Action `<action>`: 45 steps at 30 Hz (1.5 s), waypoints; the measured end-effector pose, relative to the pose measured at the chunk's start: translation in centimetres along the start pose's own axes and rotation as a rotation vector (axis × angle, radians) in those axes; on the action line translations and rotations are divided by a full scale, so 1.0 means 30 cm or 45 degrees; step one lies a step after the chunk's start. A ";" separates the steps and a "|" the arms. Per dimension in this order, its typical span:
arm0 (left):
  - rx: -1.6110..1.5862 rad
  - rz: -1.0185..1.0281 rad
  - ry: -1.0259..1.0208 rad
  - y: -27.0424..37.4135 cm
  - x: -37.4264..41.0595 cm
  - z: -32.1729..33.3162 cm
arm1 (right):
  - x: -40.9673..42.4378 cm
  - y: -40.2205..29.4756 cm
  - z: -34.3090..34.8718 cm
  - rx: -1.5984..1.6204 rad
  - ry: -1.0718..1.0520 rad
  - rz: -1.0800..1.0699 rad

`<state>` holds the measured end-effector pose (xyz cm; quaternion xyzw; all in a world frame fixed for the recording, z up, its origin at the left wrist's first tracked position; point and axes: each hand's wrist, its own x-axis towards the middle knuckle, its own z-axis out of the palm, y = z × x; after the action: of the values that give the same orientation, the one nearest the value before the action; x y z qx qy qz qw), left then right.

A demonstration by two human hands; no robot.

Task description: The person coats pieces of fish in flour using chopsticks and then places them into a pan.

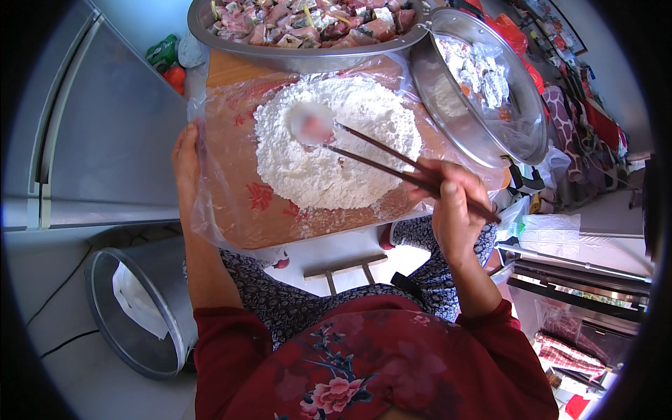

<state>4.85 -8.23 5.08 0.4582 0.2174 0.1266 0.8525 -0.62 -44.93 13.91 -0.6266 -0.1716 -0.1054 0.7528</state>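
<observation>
My right hand [454, 202] holds a pair of dark chopsticks [386, 163], their tips apart beside a pinkish, blurred piece [313, 125], seemingly meat, in a wide heap of white flour [346, 173]. The flour lies on a clear plastic sheet [231, 199] with red print, spread over a wooden board or small table. My left hand [187, 152] is at the left edge of this surface, by the sheet; its fingertips are partly hidden, so a grip cannot be told. Beyond the flour stands a large metal basin [310, 58] of raw fish or meat chunks.
A round metal pan [451, 113] with plastic and flour-coated pieces stands at the right. A grey refrigerator [115, 131] is at the left, above a large metal pot or bin [176, 310]. A wooden stool or rung frame [344, 266] shows below the surface.
</observation>
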 end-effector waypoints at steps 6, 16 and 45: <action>0.062 0.034 -0.073 -0.018 0.043 -0.052 | -0.045 -0.077 -0.046 -0.456 -0.428 -0.160; -0.001 0.025 -0.013 -0.032 0.053 -0.043 | -0.078 -0.051 -0.150 0.002 0.119 0.075; -0.002 -0.023 0.000 0.008 -0.004 0.028 | 0.042 0.021 0.014 0.408 0.288 0.684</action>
<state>5.16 -8.76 5.72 0.4556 0.2217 0.1190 0.8539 0.72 -44.32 13.91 -0.5074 0.0700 0.0564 0.8570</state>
